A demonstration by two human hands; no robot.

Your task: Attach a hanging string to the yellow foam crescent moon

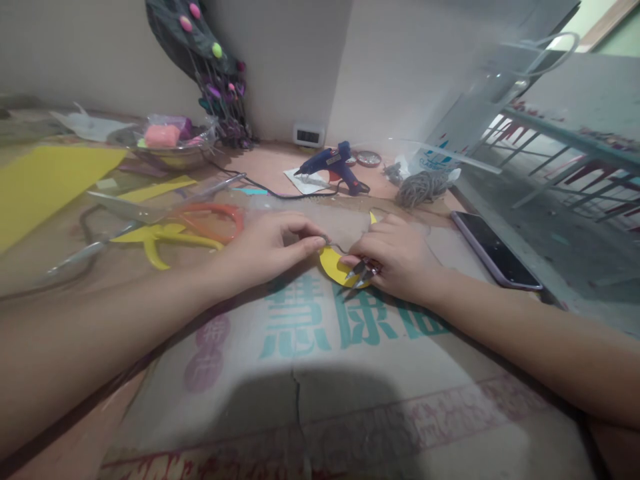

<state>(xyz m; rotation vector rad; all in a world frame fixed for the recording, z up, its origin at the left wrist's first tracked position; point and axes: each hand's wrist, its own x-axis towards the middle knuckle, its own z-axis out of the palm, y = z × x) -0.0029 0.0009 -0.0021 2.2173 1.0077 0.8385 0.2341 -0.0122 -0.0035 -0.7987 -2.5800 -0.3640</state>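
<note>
My left hand (pixel 267 248) pinches the edge of a small yellow cut-out piece (pixel 334 265) that lies on a flattened cardboard sheet (pixel 300 373) with teal print. A thin dark wire or thread runs across the top of the piece between my hands. My right hand (pixel 395 257) is closed around small thread snips (pixel 363 270), whose metal tips point left and rest on the yellow piece. Both forearms lie on the cardboard.
To the left lie orange-handled scissors (pixel 210 220), yellow-handled scissors (pixel 160 237) and yellow foam sheets (pixel 45 180). Behind are a blue glue gun (pixel 333 163), a bowl of craft bits (pixel 170 140) and a coil of grey cord (pixel 420 187). A phone (pixel 493 250) lies right.
</note>
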